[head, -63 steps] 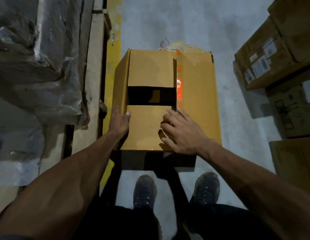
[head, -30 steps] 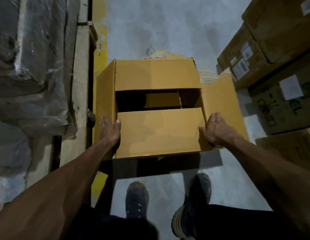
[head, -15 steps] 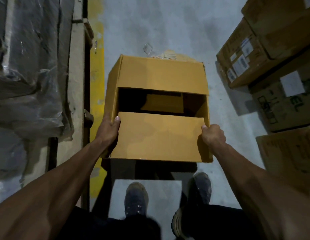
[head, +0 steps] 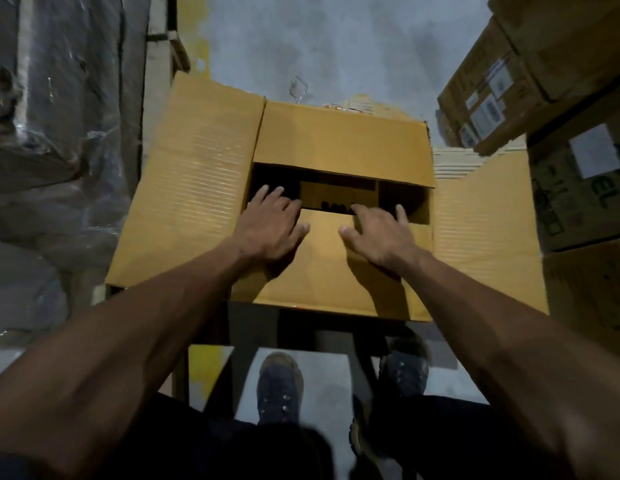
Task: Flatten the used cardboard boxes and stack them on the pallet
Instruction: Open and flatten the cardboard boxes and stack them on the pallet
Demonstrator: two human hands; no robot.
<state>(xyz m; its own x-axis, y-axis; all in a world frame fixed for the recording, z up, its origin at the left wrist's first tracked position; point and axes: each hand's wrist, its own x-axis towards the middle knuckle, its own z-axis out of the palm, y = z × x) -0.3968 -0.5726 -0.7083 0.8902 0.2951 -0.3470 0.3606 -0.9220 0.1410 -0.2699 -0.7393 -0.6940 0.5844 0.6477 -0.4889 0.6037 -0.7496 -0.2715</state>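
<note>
Pressing down flat, the left hand (head: pixel 271 227) and right hand (head: pixel 381 237) are laid with fingers spread on the near flap of the cardboard box (head: pixel 339 140), nothing gripped. Side flaps are splayed out either side; stacked cartons (head: pixel 502 81) are seen further right.

A grey concrete floor (head: pixel 336 39) fills the upper middle of the view, with a worn yellow painted line (head: pixel 197 39) running along its left edge. Left of that line stands a tall stack wrapped in clear, crinkled plastic film (head: pixel 59 133), beside pale upright boards (head: pixel 156 81). A small loop of clear plastic, perhaps tape (head: pixel 298 88), lies on the floor. At the bottom, two dark blue lace-up shoes (head: pixel 280 389) stand on the floor below dark trousers (head: pixel 232 452).
</note>
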